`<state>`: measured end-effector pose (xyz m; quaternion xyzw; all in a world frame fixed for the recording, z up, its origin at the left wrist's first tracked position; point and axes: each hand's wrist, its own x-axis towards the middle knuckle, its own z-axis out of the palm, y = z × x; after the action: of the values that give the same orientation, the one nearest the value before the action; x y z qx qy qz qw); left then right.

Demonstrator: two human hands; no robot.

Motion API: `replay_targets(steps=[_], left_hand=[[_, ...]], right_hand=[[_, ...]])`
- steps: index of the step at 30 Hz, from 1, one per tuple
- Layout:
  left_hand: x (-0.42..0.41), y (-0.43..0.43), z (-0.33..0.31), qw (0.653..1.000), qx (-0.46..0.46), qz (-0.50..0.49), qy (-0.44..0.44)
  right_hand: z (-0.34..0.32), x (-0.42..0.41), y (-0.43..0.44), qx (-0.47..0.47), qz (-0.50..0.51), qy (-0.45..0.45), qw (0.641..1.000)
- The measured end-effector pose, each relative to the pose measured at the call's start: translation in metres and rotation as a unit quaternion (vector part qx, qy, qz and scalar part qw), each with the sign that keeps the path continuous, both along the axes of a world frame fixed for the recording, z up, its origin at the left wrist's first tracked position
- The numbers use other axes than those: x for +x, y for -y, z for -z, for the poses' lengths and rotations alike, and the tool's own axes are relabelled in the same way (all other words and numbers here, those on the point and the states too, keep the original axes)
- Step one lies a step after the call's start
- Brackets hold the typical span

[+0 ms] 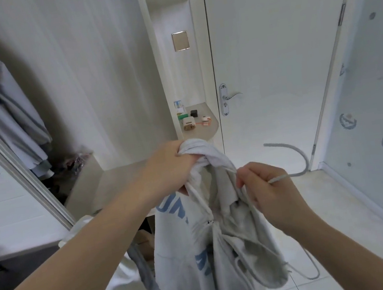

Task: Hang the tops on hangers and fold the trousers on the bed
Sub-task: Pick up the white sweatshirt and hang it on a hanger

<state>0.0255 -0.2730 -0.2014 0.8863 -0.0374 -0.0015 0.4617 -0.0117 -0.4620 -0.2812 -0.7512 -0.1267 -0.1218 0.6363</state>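
Left hand (pixel 164 168) grips hoodie (pixel 182 258) neck edge; right hand (pixel 268 189) pinches hanger (pixel 278 178).

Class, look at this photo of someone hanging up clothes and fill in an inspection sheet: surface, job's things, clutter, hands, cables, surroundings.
Surface: beige wardrobe ledge behind the hands; tiled floor below.
Job's things: white top with blue lettering, hanging bunched; pale hanger, its hook sticking out to the right of the hands.
Clutter: small boxes and gadgets on the corner shelf.
Hands: left hand grips the top's bunched upper edge; right hand pinches the hanger's neck.
Cables: nothing seen.
Surroundings: hung clothes in the open wardrobe, left; closed door ahead.
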Motion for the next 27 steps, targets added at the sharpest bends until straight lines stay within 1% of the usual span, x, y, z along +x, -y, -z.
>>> replay_targets(steps=[3,6,8,10,13,15,18,20,22,24,26,27], left_hand=[[0.004,-0.003,-0.002,0.998,0.034,-0.014,0.058],[0.018,-0.009,-0.015,0.988,0.075,-0.05,0.123],[0.028,-0.015,-0.024,0.985,0.077,-0.07,0.138],[0.032,-0.019,-0.026,0.986,0.081,-0.074,0.125],[0.026,-0.006,-0.022,0.989,0.085,-0.031,0.114],[0.017,0.008,-0.019,0.988,0.094,0.015,0.12],[0.006,0.03,-0.018,0.987,0.065,0.065,0.131],[0.003,0.038,-0.014,0.988,0.054,0.09,0.115],[0.002,0.04,-0.009,0.987,0.066,0.114,0.096],[0.003,0.037,0.0,0.984,0.091,0.121,0.091],[0.004,0.03,0.009,0.975,0.133,0.138,0.108],[0.003,0.026,0.016,0.965,0.158,0.156,0.141]], right_hand=[[-0.009,-0.009,0.011,-0.024,0.014,0.007,1.0],[-0.017,-0.013,0.019,-0.048,0.011,-0.014,0.999],[-0.015,-0.016,0.022,-0.047,0.01,-0.038,0.998],[-0.01,-0.02,0.022,-0.036,0.007,-0.055,0.998],[-0.005,-0.018,0.022,-0.029,0.003,-0.064,0.997],[-0.001,-0.009,0.017,-0.045,0.009,-0.065,0.997],[0.009,0.008,0.004,-0.076,0.034,-0.055,0.995],[0.016,0.016,-0.004,-0.075,0.023,-0.076,0.994],[0.018,0.02,-0.007,-0.041,-0.012,-0.1,0.994],[0.017,0.019,-0.004,0.042,-0.043,-0.109,0.992],[0.013,0.016,0.002,0.096,-0.066,-0.098,0.988],[0.012,0.015,0.006,0.117,-0.075,-0.099,0.985]])
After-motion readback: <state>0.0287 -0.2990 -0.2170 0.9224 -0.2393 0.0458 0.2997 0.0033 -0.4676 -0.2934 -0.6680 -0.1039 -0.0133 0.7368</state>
